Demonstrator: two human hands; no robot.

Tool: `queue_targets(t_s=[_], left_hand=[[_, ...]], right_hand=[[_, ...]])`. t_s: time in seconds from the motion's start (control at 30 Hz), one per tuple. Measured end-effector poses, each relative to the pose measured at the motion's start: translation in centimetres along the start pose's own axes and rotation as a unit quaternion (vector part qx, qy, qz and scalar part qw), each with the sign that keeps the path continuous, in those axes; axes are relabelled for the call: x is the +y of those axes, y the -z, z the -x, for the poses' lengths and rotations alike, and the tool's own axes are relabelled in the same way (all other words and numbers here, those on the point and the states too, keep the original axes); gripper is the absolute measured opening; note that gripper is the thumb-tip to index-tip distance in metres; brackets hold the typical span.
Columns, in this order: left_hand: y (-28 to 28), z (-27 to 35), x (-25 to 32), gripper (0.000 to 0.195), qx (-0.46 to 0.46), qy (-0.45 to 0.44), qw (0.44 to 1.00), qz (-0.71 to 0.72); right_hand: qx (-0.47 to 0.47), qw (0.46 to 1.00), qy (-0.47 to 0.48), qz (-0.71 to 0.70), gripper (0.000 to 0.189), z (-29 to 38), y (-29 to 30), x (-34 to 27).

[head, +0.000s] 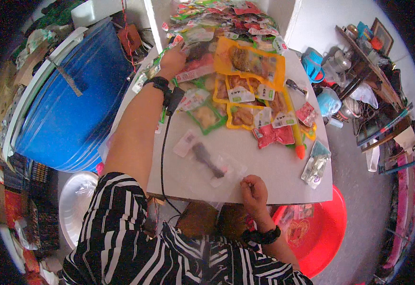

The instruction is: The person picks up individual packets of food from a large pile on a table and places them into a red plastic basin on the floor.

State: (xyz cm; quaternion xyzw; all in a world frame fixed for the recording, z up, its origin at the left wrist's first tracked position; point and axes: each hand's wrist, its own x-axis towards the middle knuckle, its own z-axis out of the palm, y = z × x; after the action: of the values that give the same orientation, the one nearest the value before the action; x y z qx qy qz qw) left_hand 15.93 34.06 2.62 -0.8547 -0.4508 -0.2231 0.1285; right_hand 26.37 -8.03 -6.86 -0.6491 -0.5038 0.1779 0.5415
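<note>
My left hand (173, 61) is stretched to the far left of the white table (200, 178), among sealed food packets. A red-and-white packet (197, 67) lies beside it; whether its fingers grip a packet is hidden. At the front edge rests my right hand (255, 190), its fingers curled in with nothing visible in them. Just left of it lies a clear plastic bag (234, 164) with a dark item (207, 160) in or under it. Orange-edged packets (246, 115) of brown food are spread mid-table, under a larger orange packet (249, 62). A green-edged packet (207, 115) lies left of them.
Many packets (225, 17) are heaped at the table's far end. A yellow stick with an orange tip (300, 151) and a clear packet (316, 165) lie right. A blue barrel (75, 96) stands left, a red basin (328, 228) below right. A black cable (163, 153) hangs from my left wrist.
</note>
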Motion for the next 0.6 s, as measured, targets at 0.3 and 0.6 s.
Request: queue_targets(t_s=[0.3, 0.6], left_hand=[[2.2, 3.0, 2.9, 0.038, -0.052, -0.034, 0.992, 0.113], [2.8, 7.0, 2.9, 0.035, -0.006, -0.064, 0.988, 0.143]], right_hand=[[-0.017, 0.999, -0.037, -0.010, 0.011, -0.1, 0.2, -1.0], [-0.017, 0.997, 0.072, 0.011, 0.007, 0.0, 0.1, 0.8]])
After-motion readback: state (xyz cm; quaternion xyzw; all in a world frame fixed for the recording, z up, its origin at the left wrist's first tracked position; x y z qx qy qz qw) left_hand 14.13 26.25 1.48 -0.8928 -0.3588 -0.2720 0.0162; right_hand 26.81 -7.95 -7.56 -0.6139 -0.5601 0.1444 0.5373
